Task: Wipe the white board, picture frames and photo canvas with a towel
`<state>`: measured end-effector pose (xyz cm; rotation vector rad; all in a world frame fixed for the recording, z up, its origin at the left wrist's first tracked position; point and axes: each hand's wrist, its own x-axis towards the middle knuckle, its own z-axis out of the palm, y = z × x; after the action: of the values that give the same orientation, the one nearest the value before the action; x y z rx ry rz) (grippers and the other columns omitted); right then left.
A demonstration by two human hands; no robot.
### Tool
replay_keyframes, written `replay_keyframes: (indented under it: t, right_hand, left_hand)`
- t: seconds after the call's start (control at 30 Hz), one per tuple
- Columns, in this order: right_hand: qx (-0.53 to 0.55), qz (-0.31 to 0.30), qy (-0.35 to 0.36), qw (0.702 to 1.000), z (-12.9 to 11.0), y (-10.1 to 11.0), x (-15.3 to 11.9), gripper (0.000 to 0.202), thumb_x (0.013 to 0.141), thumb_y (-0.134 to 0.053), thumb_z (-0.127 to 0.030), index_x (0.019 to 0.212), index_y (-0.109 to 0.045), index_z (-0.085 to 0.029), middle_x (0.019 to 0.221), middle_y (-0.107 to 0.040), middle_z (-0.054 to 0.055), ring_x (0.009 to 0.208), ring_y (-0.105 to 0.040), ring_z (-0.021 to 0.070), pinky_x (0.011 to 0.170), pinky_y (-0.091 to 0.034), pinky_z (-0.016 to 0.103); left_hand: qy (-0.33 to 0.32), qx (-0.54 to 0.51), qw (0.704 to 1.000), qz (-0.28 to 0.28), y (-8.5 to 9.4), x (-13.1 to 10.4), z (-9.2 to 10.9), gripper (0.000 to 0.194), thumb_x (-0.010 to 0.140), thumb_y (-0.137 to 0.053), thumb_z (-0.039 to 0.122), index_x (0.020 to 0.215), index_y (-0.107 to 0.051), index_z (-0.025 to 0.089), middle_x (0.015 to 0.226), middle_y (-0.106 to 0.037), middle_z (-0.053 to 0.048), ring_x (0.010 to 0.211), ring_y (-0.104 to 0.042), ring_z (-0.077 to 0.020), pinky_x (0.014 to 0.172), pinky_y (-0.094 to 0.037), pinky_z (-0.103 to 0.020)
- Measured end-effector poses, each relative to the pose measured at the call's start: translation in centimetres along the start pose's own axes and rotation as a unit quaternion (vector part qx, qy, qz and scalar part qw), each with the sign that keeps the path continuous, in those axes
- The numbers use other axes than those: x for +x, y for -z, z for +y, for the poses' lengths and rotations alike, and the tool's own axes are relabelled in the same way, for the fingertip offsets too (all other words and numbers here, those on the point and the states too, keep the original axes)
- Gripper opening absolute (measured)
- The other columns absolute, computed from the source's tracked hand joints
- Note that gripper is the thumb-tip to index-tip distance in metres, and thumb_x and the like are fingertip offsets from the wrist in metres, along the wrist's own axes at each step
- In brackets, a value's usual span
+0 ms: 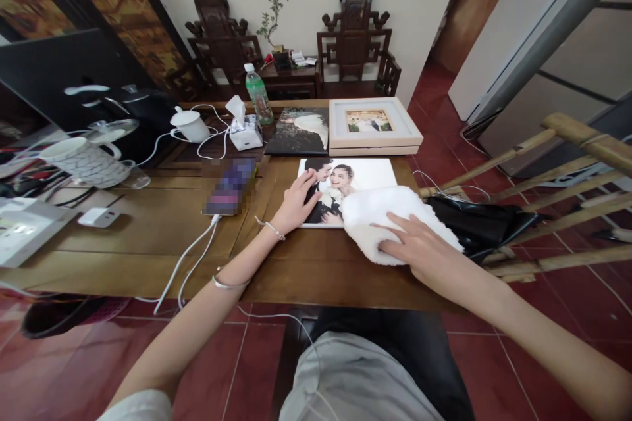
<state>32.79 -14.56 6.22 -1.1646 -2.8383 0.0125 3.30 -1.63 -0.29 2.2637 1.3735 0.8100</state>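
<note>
A wedding photo panel [368, 172] lies flat on the wooden table [296, 270] in front of me, showing a couple. My left hand [297, 200] rests on its left edge, fingers stretched out and lying flat. Over the panel's lower right corner and the table's front edge spreads a fluffy white cloth [395, 204]. My right hand [412, 240] presses on this cloth from above, with its fingers bent into the pile. The cloth hides part of the panel.
Behind the panel lie a dark photo panel [299, 131] and a framed photo [412, 120]. To the left are a phone [230, 187] with a cable, a tissue box [245, 133], a bottle [257, 95] and cups [83, 161]. A bamboo chair [582, 138] stands right.
</note>
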Motion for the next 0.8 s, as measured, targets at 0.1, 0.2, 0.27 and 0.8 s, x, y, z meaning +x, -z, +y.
replay_keyframes:
  t: [0.1, 0.2, 0.27, 0.8]
  right_hand:
    - [0.002, 0.006, -0.006, 1.000, 0.6, 0.5, 1.2, 0.072, 0.063, -0.037, 0.012, 0.120, -0.062, -0.024, 0.130, -0.060, 0.012, 0.138, -0.040, 0.0319, 0.105, -0.038, 0.051]
    - [-0.013, -0.003, -0.028, 1.000, 2.4, 1.2, 3.8, 0.064, 0.065, -0.038, 0.010, 0.116, -0.063, -0.020, 0.115, -0.064, 0.015, 0.121, -0.054, 0.0306, 0.096, -0.043, 0.042]
    - [-0.023, -0.013, -0.045, 0.999, 4.2, 1.5, 5.8, 0.059, 0.068, -0.039, 0.008, 0.116, -0.062, -0.018, 0.104, -0.064, 0.015, 0.106, -0.059, 0.0287, 0.087, -0.045, 0.037]
    - [-0.034, 0.024, -0.023, 0.999, 0.9, -1.6, 2.2, 0.064, 0.072, -0.036, 0.013, 0.116, -0.069, -0.021, 0.153, -0.044, 0.011, 0.144, -0.030, 0.0386, 0.106, -0.033, 0.070]
  left_hand:
    - [-0.004, 0.002, 1.000, -0.001, 0.0, 0.0, -0.1, 0.048, 0.097, -0.048, 0.037, 0.142, -0.048, 0.019, 0.156, -0.038, -0.014, 0.146, -0.032, -0.0273, 0.119, -0.026, -0.051]
    - [-0.004, 0.002, 1.000, -0.005, 0.1, 0.1, -0.2, 0.049, 0.097, -0.047, 0.037, 0.142, -0.048, 0.017, 0.156, -0.038, -0.015, 0.147, -0.031, -0.0278, 0.119, -0.026, -0.052]
    - [-0.003, 0.002, 1.000, -0.008, 0.2, 0.1, -0.1, 0.050, 0.097, -0.048, 0.037, 0.142, -0.048, 0.016, 0.156, -0.038, -0.016, 0.147, -0.031, -0.0279, 0.119, -0.026, -0.051]
    - [0.006, 0.003, 1.000, -0.002, 0.2, -0.1, 0.2, 0.048, 0.097, -0.048, 0.036, 0.142, -0.048, 0.019, 0.156, -0.038, -0.014, 0.147, -0.031, -0.0284, 0.119, -0.025, -0.051]
